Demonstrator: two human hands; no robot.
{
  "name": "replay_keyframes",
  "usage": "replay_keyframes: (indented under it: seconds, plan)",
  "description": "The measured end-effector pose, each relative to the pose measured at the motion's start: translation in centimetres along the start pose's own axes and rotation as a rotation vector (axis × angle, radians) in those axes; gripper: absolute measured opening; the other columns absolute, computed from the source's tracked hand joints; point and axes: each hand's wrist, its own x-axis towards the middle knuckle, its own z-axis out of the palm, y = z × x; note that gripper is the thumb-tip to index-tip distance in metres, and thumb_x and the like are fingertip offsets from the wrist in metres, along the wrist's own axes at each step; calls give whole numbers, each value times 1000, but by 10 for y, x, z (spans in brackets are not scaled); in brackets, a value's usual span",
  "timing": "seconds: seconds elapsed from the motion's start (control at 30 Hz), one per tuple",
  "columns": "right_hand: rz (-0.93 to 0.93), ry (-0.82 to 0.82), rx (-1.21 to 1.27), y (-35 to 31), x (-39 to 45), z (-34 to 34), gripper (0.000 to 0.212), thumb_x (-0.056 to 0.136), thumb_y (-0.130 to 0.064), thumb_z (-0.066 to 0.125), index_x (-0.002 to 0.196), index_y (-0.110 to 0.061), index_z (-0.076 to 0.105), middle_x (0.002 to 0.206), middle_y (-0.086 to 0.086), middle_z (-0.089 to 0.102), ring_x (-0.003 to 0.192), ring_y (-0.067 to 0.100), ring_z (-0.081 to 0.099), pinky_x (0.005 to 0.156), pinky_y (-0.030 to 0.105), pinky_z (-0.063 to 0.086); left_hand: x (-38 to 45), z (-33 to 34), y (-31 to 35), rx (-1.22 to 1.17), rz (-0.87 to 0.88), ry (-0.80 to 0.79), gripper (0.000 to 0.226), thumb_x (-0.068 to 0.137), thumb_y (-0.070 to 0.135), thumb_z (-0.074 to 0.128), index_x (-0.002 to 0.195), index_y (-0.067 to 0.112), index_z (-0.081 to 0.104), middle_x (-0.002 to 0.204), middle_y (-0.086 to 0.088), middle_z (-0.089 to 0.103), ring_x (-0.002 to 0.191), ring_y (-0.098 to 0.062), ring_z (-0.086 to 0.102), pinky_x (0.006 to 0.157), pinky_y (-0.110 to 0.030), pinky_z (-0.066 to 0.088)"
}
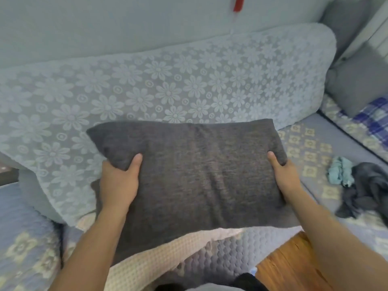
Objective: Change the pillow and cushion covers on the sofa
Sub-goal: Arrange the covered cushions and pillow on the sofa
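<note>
A dark grey cushion fills the middle of the head view, held up in front of the sofa. My left hand grips its left edge, thumb on top. My right hand grips its right edge the same way. Under the cushion lies a pale waffle-textured cloth on the quilted sofa seat. Behind it stands the sofa backrest, draped in light blue floral lace.
A crumpled dark grey cover and a small teal cloth lie on the seat at right. Grey cushions and a blue plaid cloth sit in the far right corner. Wooden floor shows below.
</note>
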Motion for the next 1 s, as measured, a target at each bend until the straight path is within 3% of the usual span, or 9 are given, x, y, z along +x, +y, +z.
replay_keyframes:
  seconds: [0.1,0.23,0.4,0.53,0.63,0.77,0.87,0.93,1.0]
  plan:
    - [28,-22,-95,7,66,-49,42,100,-52,49,116,-14,56,114,18,63,78,22,54,79,37,41,-15,75,43,-49,-7,-75,74,79,70,68,132,23,47,131,-2,61,119,-30,60,104,-50,47]
    - [101,23,-120,41,195,-114,66,98,-59,47,134,-4,55,133,22,58,116,39,56,89,40,42,-49,202,59,-101,-49,-125,78,76,75,65,130,24,45,129,-1,61,115,-28,61,103,-49,49]
    - [188,0,-271,126,375,-172,69,101,-56,42,145,-3,45,146,24,47,130,41,47,105,44,36,-98,395,26,-11,-237,-126,86,77,77,65,137,24,34,121,1,57,110,-28,59,98,-47,50]
    - [326,-519,-640,251,459,-184,78,95,-60,49,157,-20,25,160,9,33,141,32,39,114,41,35,-141,506,-71,573,-419,-421,95,83,73,59,156,27,21,152,-7,42,136,-35,44,109,-50,43]
    - [240,-902,-962,303,475,-171,71,100,-47,54,158,-20,23,161,4,21,146,26,30,114,35,33,-163,563,-76,951,-215,-461,82,98,52,52,161,30,5,161,-14,18,146,-38,23,116,-50,31]
    - [-328,-493,-887,276,508,-144,25,101,-34,50,115,-20,65,116,8,56,109,29,57,90,37,47,-155,641,-41,953,238,-435,62,102,53,38,159,32,24,164,-11,20,151,-33,17,124,-48,20]
    - [-618,-178,-796,262,552,-129,38,99,-31,53,133,-13,57,135,12,50,124,34,46,103,42,39,-134,698,-33,912,384,-453,59,105,56,26,160,34,24,167,-10,16,154,-33,10,126,-48,13]
    - [-477,-187,-880,296,558,-112,62,100,-46,45,153,-15,34,157,17,29,143,40,26,116,51,25,-121,722,-52,969,436,-474,61,104,59,16,161,37,15,169,-8,8,156,-33,2,127,-49,5]
    - [-261,-401,-1054,357,516,-88,81,98,-67,21,160,-19,1,166,18,8,151,39,7,121,58,13,-119,724,-87,1061,411,-509,66,100,63,17,161,39,14,170,-8,10,156,-35,2,125,-56,5]
